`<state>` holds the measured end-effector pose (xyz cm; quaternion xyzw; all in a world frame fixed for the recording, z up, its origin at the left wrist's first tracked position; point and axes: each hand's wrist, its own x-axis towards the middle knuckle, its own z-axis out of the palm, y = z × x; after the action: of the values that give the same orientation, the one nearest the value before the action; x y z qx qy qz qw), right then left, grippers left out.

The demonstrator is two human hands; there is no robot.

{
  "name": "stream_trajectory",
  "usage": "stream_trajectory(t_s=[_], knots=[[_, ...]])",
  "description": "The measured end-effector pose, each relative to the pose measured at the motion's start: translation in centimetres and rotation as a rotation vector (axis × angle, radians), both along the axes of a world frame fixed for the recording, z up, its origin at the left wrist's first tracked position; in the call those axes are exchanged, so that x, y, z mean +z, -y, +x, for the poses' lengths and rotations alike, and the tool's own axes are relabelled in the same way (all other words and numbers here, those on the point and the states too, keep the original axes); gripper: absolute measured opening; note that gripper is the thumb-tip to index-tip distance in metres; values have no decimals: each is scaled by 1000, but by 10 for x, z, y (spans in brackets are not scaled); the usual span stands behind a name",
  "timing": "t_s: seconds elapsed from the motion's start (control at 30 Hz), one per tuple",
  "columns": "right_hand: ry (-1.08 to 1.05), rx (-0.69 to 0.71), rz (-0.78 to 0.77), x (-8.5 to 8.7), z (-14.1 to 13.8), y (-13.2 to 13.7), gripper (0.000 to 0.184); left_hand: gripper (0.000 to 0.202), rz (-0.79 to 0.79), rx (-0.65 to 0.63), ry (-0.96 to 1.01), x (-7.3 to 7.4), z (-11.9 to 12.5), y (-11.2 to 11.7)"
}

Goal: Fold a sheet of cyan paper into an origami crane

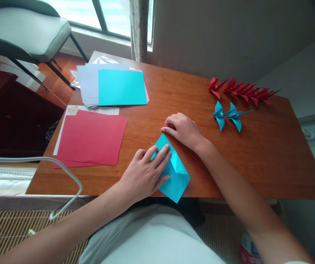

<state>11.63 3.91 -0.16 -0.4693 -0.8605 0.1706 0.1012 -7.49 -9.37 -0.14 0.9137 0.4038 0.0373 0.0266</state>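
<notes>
Atop the table [176, 88], the left hand [146, 170] lies wide on blue paper [176, 181], right hand [183, 130] curled near its tip, grip unclear.

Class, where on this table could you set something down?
The table has bare wood between the right forearm, blue cranes and right edge, and between the blue sheets and red cranes. Crowded: the left end, with red sheets, and where the left hand rests on folded paper.
</notes>
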Motion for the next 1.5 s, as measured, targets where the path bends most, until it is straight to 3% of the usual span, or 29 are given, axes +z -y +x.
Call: stream_trajectory(t_s=[0.33, 0.43, 0.53, 0.63, 0.7, 0.73, 0.87, 1.03, 1.27, 1.5], knots=[[-138, 98, -87, -5, 36, 20, 17, 60, -4, 21, -7, 1, 2, 0], [-137, 151, -136, 5, 46, 26, 17, 60, -14, 32, -4, 2, 2, 1], [-212, 164, -288, 23, 54, 42, 19, 60, -24, 26, -9, 3, 2, 1], [-333, 117, -387, 35, 54, 72, 47, 61, -27, 21, -19, 3, 3, 0], [-303, 145, -265, 35, 48, 95, 78, 61, -28, 22, -21, 4, 3, 1], [-273, 142, -205, 32, 44, 105, 78, 61, -28, 25, -22, 5, 4, 1], [-324, -99, 30, 13, 28, 125, 26, 63, -22, 47, -2, 6, 5, 3], [-461, -353, 59, 0, 28, 119, 13, 61, 29, 51, 24, 3, 5, 4], [-289, -385, -17, -4, 36, 106, 12, 56, -37, -7, -15, 7, 4, -4], [-161, -267, -50, -1, 36, 95, 12, 58, -121, -38, -75, 19, 7, -16]])
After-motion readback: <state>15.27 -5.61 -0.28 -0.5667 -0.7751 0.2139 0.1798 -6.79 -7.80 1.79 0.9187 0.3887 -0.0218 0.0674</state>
